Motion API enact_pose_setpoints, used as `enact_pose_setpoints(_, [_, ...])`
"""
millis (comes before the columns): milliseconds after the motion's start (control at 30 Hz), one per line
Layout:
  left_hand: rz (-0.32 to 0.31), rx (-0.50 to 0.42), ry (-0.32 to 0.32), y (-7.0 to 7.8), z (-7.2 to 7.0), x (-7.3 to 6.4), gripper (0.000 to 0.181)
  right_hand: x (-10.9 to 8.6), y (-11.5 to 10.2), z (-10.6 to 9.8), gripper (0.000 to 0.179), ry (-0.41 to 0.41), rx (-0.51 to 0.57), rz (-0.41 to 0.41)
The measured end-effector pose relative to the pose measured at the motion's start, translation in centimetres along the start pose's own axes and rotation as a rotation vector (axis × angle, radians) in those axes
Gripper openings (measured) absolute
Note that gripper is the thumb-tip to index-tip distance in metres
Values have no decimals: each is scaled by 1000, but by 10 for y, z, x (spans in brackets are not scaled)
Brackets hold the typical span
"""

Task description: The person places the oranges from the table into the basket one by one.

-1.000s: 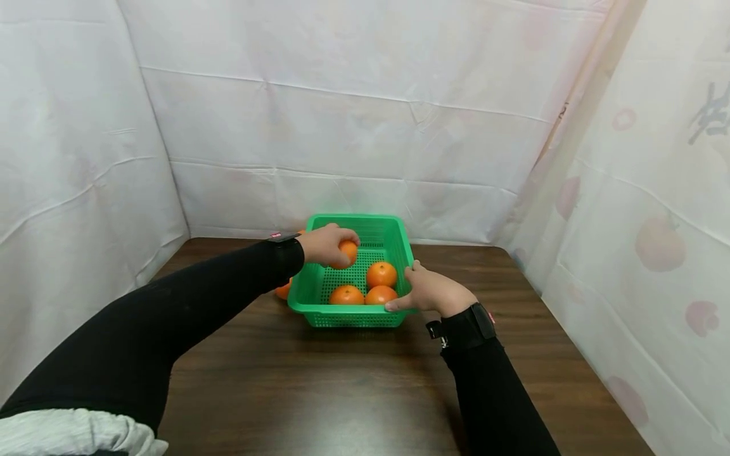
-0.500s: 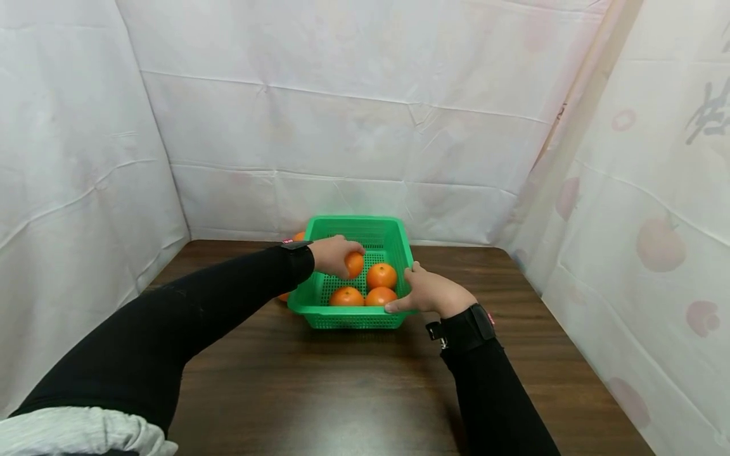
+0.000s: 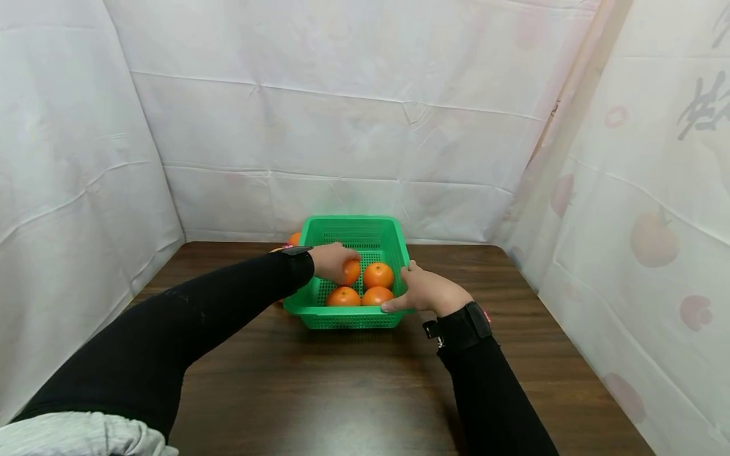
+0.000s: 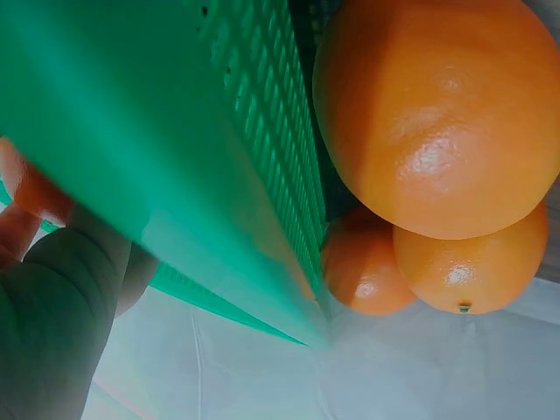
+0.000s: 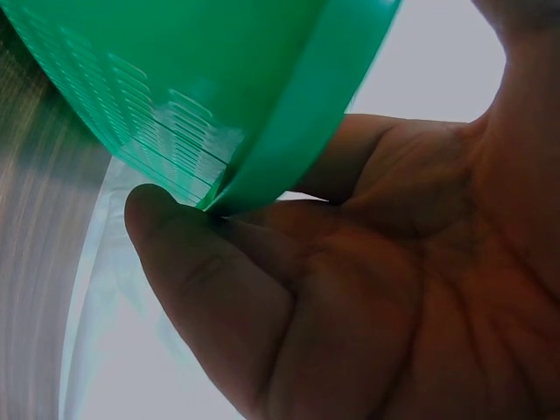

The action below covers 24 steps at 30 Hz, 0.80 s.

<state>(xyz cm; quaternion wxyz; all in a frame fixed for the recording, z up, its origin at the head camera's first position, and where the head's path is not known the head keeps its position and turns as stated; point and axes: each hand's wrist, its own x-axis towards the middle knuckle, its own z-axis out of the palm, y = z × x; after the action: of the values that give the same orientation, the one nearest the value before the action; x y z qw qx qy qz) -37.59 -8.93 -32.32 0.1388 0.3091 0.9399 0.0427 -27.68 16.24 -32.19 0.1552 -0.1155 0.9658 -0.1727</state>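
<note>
A green plastic basket (image 3: 348, 320) stands on the table, its walls full of small holes. Inside it my left hand (image 3: 329, 262) holds an orange (image 3: 351, 272), low over the basket floor. Three more oranges lie in the front part, one of them a front-left orange (image 3: 343, 296). At the front right corner my right hand (image 3: 430, 290) grips the basket rim (image 5: 302, 114), thumb along the front edge and fingers on the right side. The left wrist view shows the held orange only partly, behind the basket wall (image 4: 131, 140).
Outside the basket's left side lie several oranges, among them a large near orange (image 4: 437, 114) and one with a green stem spot (image 4: 472, 262). White sheets (image 3: 319, 126) enclose the dark wooden table (image 3: 319, 386) at the back and both sides.
My left hand has moved down and slightly toward the front of the basket with the orange. The right hand keeps its grip on the corner.
</note>
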Motion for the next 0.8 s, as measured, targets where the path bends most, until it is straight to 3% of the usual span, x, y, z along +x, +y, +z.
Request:
enact_pose_setpoints(167, [27, 27, -22, -4, 4, 3, 62, 0, 0, 0, 115, 2, -8, 1])
enact_pose_setpoints(433, [120, 68, -17, -10, 8, 1, 55, 0, -1, 1, 116, 1, -8, -6])
enact_pose_setpoints(800, [86, 73, -14, -10, 8, 1, 50, 2, -3, -1, 114, 4, -9, -4])
